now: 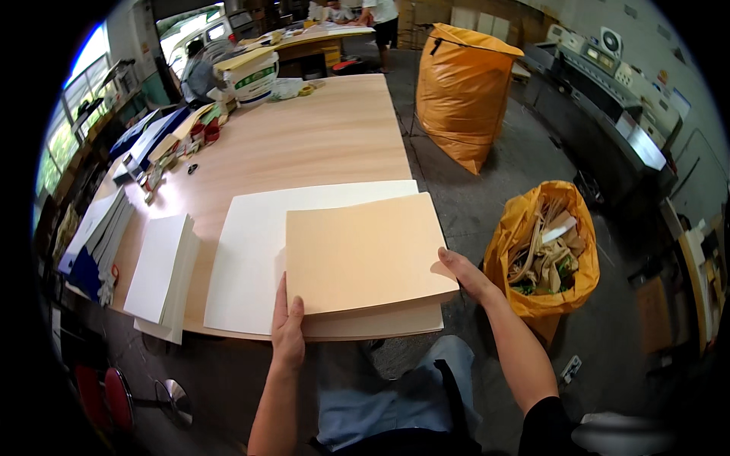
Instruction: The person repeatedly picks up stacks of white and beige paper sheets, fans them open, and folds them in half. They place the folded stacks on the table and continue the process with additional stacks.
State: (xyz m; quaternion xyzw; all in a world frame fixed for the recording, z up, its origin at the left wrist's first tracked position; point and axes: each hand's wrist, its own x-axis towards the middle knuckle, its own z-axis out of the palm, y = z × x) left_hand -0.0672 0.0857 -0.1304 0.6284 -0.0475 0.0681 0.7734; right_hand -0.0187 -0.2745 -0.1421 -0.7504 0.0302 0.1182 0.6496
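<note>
The cream-coloured stack of sheets (365, 254) was at the centre of the frame, over the near part of the table (327, 137); whether it rested fully or was slightly raised, I could not tell. Both hands held it, set about as far apart as the stack was wide. The left hand (289, 327) gripped the near left corner, fingers along the side and thumb at the front edge; the right hand (464, 275) held the right edge, thumb on top, its other fingers hidden. Such a hold at opposite sides probably kept the loose layers square and the weight shared. Beneath and behind lay wide white sheets (247, 251), with a tan layer showing below the stack's front edge

To the left in the frame, a narrow white stack (158, 266) stood apart by the table's near edge, perhaps for easy reach. Small clutter (201, 133) and a white tub (252, 80) sat toward the upper left, seemingly to leave working room. At right, an orange bag (538, 304) gaped on the floor, its mouth likely open to take the paper scraps (559, 251) inside; a taller orange bag (464, 95) stood at upper centre-right
</note>
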